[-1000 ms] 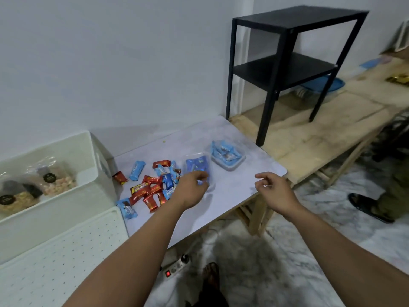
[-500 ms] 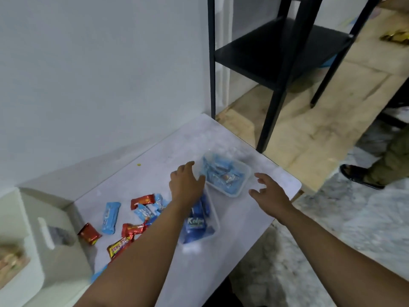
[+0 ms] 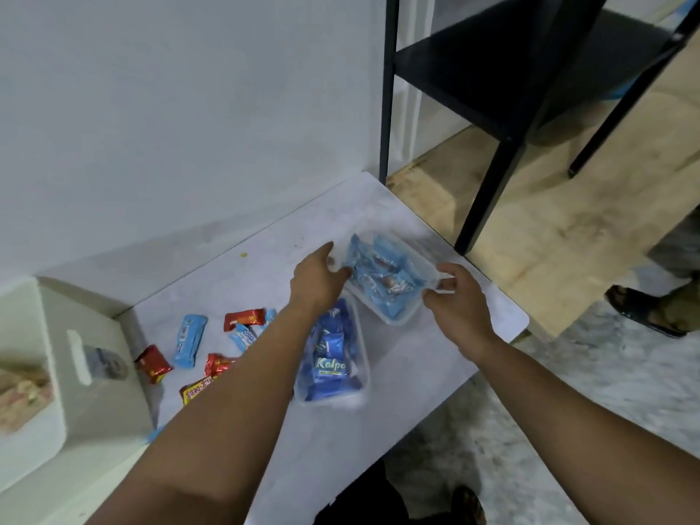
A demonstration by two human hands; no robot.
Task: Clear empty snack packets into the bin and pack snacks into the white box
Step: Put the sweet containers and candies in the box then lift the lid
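Observation:
A clear plastic tub of light-blue snack packets (image 3: 390,282) sits near the table's far right corner. My left hand (image 3: 316,282) grips its left rim and my right hand (image 3: 458,297) grips its right rim. Just in front lies a second clear tub (image 3: 333,354) holding dark-blue Kalpa packets, partly under my left forearm. Loose red and blue snack packets (image 3: 189,339) lie scattered on the white table (image 3: 416,365). The white box (image 3: 102,377) stands at the left edge, with bagged snacks inside.
A black metal shelf unit (image 3: 503,81) stands on a wooden platform (image 3: 568,240) right of the table. Someone's sandalled foot (image 3: 644,308) rests on the marble floor at far right. A white wall runs behind the table.
My head has moved closer and looks further down. Both hands reached forward from the front tub to the far tub and closed on its two sides.

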